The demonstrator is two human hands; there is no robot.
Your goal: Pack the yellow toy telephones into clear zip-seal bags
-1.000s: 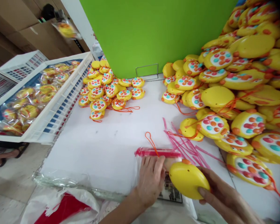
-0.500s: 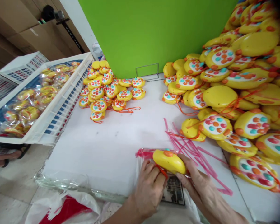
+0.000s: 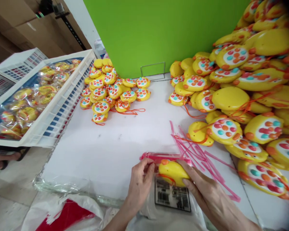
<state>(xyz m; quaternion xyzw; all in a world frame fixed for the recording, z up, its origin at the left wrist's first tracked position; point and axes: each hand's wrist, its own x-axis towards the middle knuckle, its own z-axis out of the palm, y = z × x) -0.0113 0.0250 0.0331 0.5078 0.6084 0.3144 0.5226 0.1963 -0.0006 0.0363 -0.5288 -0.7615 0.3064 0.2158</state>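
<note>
My right hand (image 3: 202, 183) grips a yellow toy animal (image 3: 174, 173) with orange feet, its plain side facing up and an orange cord loop hanging from it. To the left of the toy, the fingers of my left hand (image 3: 141, 179) are pinched together at the edge of a clear plastic bag (image 3: 148, 203). That bag lies in a stack at the front edge of the table, bearing a black printed panel (image 3: 172, 197). A pink-red strip (image 3: 167, 156) runs along the stack's far edge, just beyond both hands.
Matching toys form a big heap (image 3: 228, 99) on the right and a smaller pile (image 3: 106, 91) at the back left. Bagged toys fill a white crate (image 3: 42, 136) at left. A green panel (image 3: 163, 35) stands behind the table (image 3: 86, 157). Pink strips (image 3: 207, 163) lie right of the bags.
My left hand has left the toy's cord and moved left to the bag's edge. The toy has turned and shifted slightly down, still in my right hand; more of the printed panel shows.
</note>
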